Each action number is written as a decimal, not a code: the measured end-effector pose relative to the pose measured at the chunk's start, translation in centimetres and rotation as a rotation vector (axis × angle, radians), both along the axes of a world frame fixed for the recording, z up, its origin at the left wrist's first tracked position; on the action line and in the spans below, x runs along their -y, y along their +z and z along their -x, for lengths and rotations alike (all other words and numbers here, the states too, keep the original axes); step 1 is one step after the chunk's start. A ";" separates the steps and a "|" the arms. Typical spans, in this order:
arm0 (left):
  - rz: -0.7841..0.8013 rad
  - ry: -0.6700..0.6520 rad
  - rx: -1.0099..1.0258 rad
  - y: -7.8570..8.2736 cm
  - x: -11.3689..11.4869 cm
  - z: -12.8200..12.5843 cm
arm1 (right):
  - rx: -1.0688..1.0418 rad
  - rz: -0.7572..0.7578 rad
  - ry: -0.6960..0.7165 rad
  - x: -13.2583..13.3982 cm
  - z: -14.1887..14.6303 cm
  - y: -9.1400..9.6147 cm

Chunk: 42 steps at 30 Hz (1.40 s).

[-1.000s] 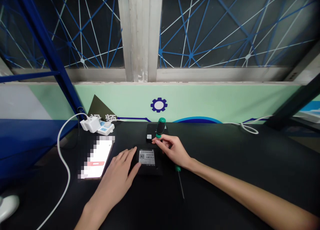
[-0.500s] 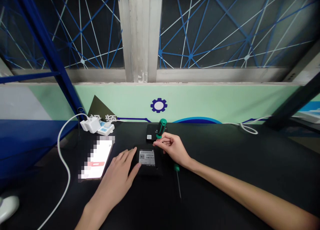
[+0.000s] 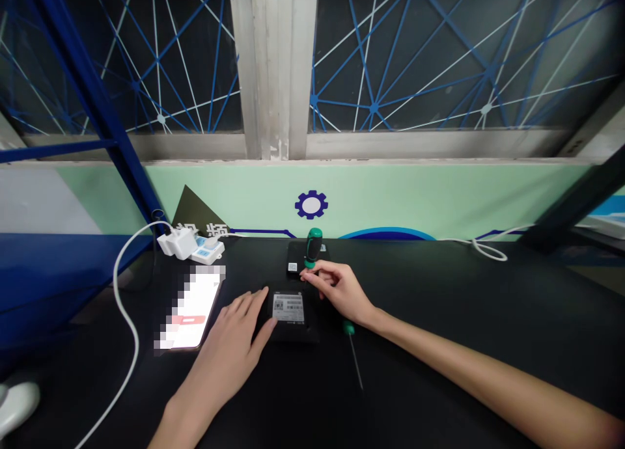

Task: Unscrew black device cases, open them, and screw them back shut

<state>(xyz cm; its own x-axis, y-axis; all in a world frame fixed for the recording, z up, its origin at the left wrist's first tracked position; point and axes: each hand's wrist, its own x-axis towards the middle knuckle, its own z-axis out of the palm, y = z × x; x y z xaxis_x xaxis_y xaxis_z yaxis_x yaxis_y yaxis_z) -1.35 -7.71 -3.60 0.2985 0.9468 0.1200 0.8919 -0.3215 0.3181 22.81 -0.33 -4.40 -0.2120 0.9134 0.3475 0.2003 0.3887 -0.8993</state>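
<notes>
A green-and-black screwdriver (image 3: 314, 246) stands nearly upright on a flat black device (image 3: 296, 257) at the back of the table. My right hand (image 3: 339, 293) pinches the lower end of its shaft between thumb and fingers, and the tip is hidden behind them. In front lies a second black device (image 3: 288, 325) with a white label on top. My left hand (image 3: 229, 345) rests flat and open on the table, its fingers against that device's left edge. A thin green-handled screwdriver (image 3: 352, 354) lies on the table just below my right wrist.
A phone (image 3: 190, 312) with a blurred, lit screen lies left of my left hand. Behind it stand a white charger (image 3: 178, 244) and a white power socket (image 3: 208, 250). A white cable (image 3: 122, 306) curves down the left side. A white mouse (image 3: 17, 407) sits at the lower left.
The upright screwdriver has turned from a slight tilt to nearly vertical, and my right fingers have shifted slightly around it. My left hand has barely moved.
</notes>
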 end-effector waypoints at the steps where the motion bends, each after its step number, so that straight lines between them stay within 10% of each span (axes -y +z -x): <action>1: -0.007 0.000 0.004 -0.1 0.0 0.0 | 0.011 -0.009 -0.007 0.0 0.0 0.0; 42: 0.005 -0.014 -0.033 0.7 0.0 -0.3 | 0.110 -0.075 -0.025 0.4 0.1 0.4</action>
<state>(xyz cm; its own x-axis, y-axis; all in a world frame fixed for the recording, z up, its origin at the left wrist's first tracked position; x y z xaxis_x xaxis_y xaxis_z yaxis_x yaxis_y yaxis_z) -1.03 -7.73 -2.94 0.3158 0.9430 0.1053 0.8973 -0.3329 0.2900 22.76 -0.73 -3.98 -0.2302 0.8911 0.3911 0.3063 0.4478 -0.8400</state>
